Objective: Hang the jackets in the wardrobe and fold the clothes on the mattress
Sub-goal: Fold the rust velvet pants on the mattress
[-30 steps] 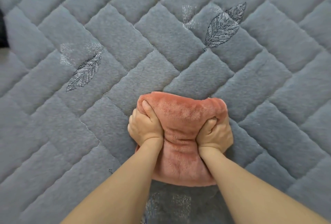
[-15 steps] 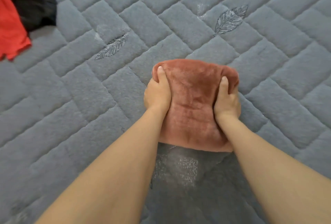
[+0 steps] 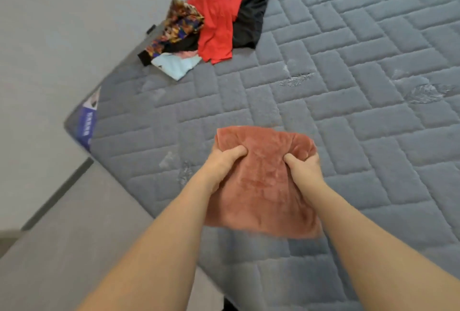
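Above the grey mattress (image 3: 348,136), now lifted higher than before: folded pink cloth (image 3: 263,186), pinched by left hand (image 3: 221,164) and right hand (image 3: 305,167); clothes pile (image 3: 211,27) newly visible at 11 o'clock.

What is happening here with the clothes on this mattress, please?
A person is folding clothes on a grey quilted mattress. Both hands grip one folded rust-coloured plush garment: the left hand holds its left side, and the right hand holds its right side. A pile of unfolded clothes lies near the far corner: a red garment, a black one, a patterned one and a light blue one.
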